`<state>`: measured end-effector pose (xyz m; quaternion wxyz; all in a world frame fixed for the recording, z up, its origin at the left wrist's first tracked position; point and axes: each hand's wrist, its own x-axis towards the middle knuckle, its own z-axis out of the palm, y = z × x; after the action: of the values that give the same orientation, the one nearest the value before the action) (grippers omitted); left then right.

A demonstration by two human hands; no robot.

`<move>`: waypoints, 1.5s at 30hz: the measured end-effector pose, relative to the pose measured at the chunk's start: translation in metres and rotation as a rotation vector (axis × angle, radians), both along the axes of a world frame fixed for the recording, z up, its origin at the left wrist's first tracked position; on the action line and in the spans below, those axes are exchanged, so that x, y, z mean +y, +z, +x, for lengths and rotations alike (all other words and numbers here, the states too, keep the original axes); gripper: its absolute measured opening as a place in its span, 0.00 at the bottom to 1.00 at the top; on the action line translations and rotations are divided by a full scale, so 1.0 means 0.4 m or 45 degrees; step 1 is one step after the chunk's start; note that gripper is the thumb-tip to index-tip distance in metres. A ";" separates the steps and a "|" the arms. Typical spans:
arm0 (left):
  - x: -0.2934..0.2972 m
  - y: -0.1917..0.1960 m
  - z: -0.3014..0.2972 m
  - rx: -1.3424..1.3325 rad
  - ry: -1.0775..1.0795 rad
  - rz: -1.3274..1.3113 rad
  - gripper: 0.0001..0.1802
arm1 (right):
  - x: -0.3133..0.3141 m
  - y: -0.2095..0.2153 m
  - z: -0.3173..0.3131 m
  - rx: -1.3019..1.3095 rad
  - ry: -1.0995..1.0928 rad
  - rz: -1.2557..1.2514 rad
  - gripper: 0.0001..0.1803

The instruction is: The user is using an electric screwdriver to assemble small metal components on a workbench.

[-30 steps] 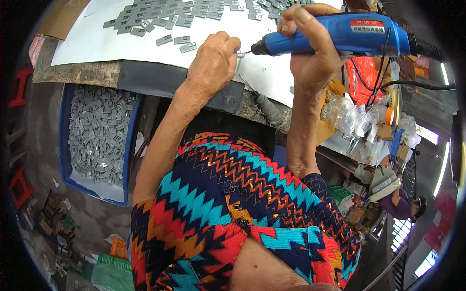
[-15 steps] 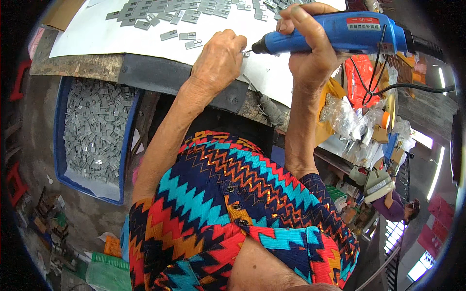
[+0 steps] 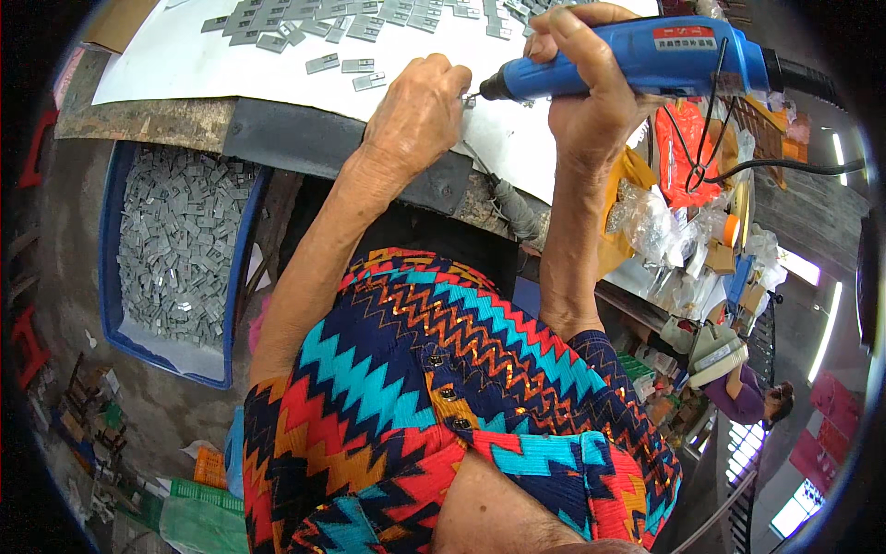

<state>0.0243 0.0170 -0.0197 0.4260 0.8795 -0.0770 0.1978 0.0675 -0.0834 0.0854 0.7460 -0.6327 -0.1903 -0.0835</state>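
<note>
Blue plastic electric screwdriver (image 3: 637, 57) gripped in closed right hand (image 3: 591, 92), small flat grey metal piece (image 3: 469, 98) pinched by left hand (image 3: 417, 113), white sheet (image 3: 185, 65) strewn with rectangular plates (image 3: 323, 63), blue crate (image 3: 115, 277) at left

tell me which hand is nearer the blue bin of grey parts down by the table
Left. The left hand rests at the table edge, above and to the right of the blue bin. The right hand grips the blue power tool farther right.
</note>
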 end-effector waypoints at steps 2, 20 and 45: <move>0.000 0.002 0.001 -0.004 -0.002 -0.005 0.07 | 0.004 0.003 -0.002 -0.040 0.014 0.043 0.09; 0.019 -0.001 0.003 0.072 -0.026 -0.116 0.08 | 0.023 -0.033 0.001 -0.142 0.000 -0.243 0.11; 0.024 -0.007 0.014 0.093 -0.052 -0.124 0.06 | 0.008 -0.050 0.030 -0.339 0.382 -0.148 0.01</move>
<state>0.0298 0.0266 -0.0224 0.4749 0.8625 -0.0697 0.1605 0.0796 -0.0800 0.0654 0.6805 -0.6226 -0.3838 -0.0433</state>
